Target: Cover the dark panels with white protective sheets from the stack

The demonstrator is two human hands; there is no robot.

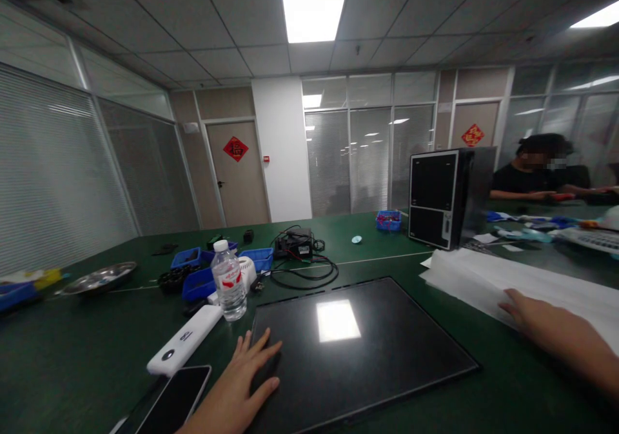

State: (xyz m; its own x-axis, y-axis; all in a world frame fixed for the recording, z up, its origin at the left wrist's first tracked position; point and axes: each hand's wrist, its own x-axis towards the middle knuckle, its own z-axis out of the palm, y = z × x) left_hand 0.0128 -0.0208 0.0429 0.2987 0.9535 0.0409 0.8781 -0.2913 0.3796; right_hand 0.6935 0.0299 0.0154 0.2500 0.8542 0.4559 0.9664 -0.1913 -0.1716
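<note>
The left hand (pixel 242 382) lies flat, fingers spread, on the near left corner of the dark panel (pixel 358 344), seemingly steadying it on the tabletop (pixel 72 356). To the right, the right hand (pixel 520 308) presses open-palmed on white sheeting (pixel 483 279); its fingertips are hard to make out. Farther off, a computer case (pixel 438 198) hides part of a seated person.

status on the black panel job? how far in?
Early. Done: the flat black glossy panel lies on the green table, with white sheet material spread beside it. In hand: left hand rests flat on the panel's near-left corner; right hand presses on the white sheet. Left: the panel is bare, the sheet not on it, and the black computer tower stands apart behind.
</note>
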